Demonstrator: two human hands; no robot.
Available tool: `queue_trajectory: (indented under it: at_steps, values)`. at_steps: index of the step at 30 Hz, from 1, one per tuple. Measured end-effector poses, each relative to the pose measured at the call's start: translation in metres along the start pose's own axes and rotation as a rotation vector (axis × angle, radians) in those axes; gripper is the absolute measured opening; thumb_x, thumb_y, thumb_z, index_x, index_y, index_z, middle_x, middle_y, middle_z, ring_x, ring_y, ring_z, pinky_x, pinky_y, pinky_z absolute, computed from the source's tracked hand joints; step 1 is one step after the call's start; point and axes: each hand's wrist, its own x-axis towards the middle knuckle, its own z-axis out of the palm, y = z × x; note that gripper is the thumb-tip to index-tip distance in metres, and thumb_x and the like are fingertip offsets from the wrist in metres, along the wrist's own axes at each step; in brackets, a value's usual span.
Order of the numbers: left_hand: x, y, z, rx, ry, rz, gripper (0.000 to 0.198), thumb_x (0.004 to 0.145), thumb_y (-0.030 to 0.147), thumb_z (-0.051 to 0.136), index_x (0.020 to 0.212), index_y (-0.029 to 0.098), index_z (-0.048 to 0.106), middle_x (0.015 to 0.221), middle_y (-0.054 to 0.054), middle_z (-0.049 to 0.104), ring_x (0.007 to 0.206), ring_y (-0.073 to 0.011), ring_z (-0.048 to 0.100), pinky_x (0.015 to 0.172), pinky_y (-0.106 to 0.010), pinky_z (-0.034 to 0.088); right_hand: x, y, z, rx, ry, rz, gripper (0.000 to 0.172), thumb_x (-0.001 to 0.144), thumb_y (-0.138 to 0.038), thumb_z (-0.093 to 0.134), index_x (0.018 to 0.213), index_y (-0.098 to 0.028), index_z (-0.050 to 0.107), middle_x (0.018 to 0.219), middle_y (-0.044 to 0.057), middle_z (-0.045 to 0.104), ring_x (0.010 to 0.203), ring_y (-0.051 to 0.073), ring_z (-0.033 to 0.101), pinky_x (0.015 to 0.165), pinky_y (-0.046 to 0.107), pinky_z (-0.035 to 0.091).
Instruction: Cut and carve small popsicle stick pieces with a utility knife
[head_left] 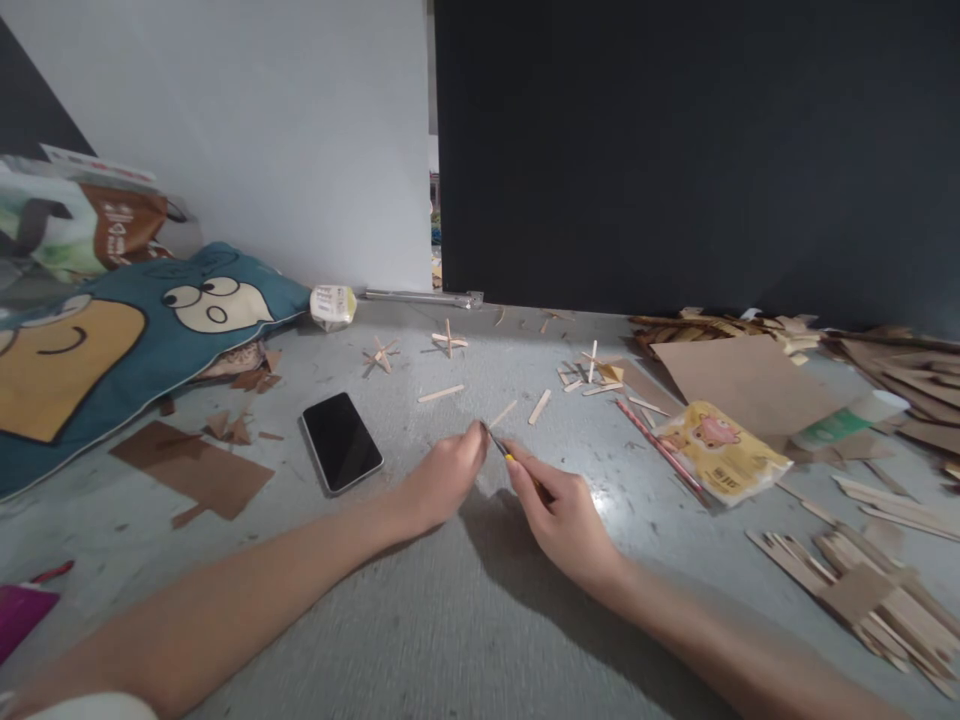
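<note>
Near the middle of the table my left hand (452, 470) is closed, its fingertips pinching a thin wooden stick (503, 412) that points away from me. My right hand (564, 515) grips a slim craft knife (511, 458) with a yellow and dark handle. The knife's dark tip meets the stick close to my left fingertips; whether it cuts in cannot be made out. Just beyond lie two loose wood pieces, one flat stick (441, 394) to the left and a short stick (539, 407) to the right.
Small stick stars (381, 355) and crossed sticks (450, 340) stand farther back. A phone (341, 443), brown cardboard (191, 470) and a teal cushion (187, 310) are left. Rightward lie a yellow packet (724, 450), a glue stick (851, 418) and bundled wooden sticks (862, 595). Panels (697, 150) rise behind.
</note>
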Motion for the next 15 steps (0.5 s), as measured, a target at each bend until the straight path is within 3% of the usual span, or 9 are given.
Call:
queue_trajectory:
  at_steps: [6,15]
  values:
    - [0.001,-0.003,-0.001,-0.093,0.065,-0.039,0.052,0.106,0.067,0.021,0.087,0.024,0.043,0.069,0.004,0.049,0.062,-0.0165,0.048,0.063,-0.03,0.037,-0.004,0.0,0.0,-0.029,0.022,-0.08,0.048,0.107,-0.042,0.044,0.13,-0.013,0.075,0.069,0.003,0.068,0.056,0.015,0.059,0.057,0.026,0.051]
    - [0.007,0.003,0.0,-0.391,0.11,-0.03,0.052,0.107,0.066,0.028,0.089,0.022,0.048,0.054,0.008,0.043,0.049,-0.0117,0.041,0.056,-0.026,0.038,-0.003,0.012,-0.002,-0.097,0.0,-0.215,0.043,0.109,-0.035,0.045,0.135,-0.012,0.071,0.076,0.007,0.071,0.059,0.015,0.062,0.06,0.024,0.053]
